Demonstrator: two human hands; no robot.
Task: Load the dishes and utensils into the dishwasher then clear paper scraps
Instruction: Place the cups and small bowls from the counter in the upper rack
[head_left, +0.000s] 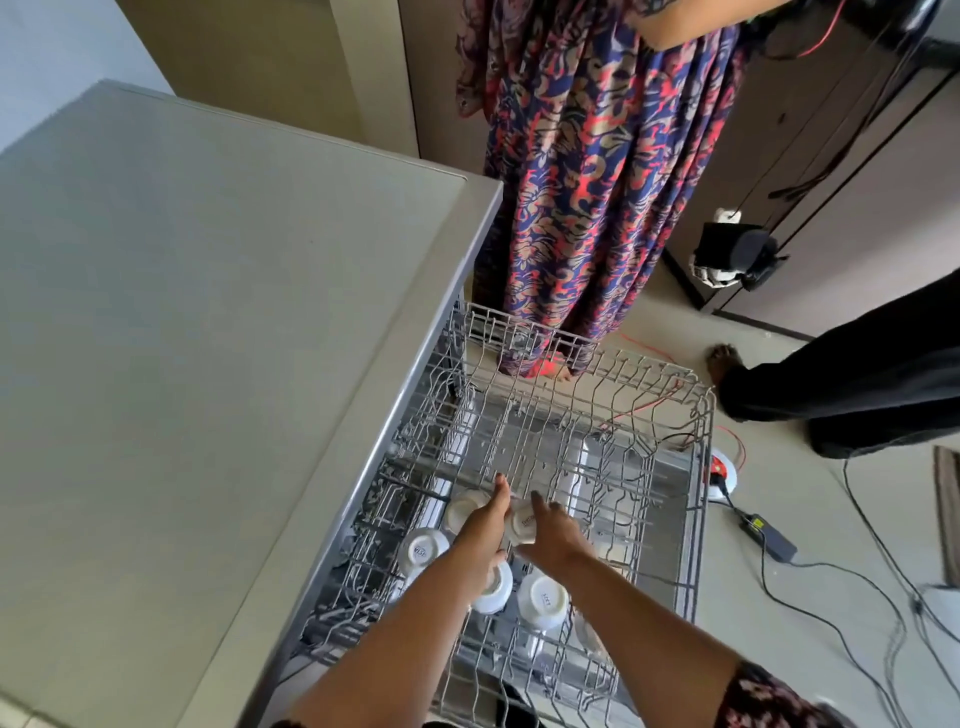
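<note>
Right hand gripping inverted bowl in rack, left hand pressing straight-fingered against it, four other bowls sitting inverted alongside.

Bowls in rack, counter L of rack, cables on floor R of rack

Right sleeve at 5 o'clock: dark fabric, pink-red flower print, loose hem. Right forearm is bare from that hem to the right hand. Left forearm, from 7 o'clock, is bare to the left hand. Dark strip at its lower end, too small to tell what.
</note>
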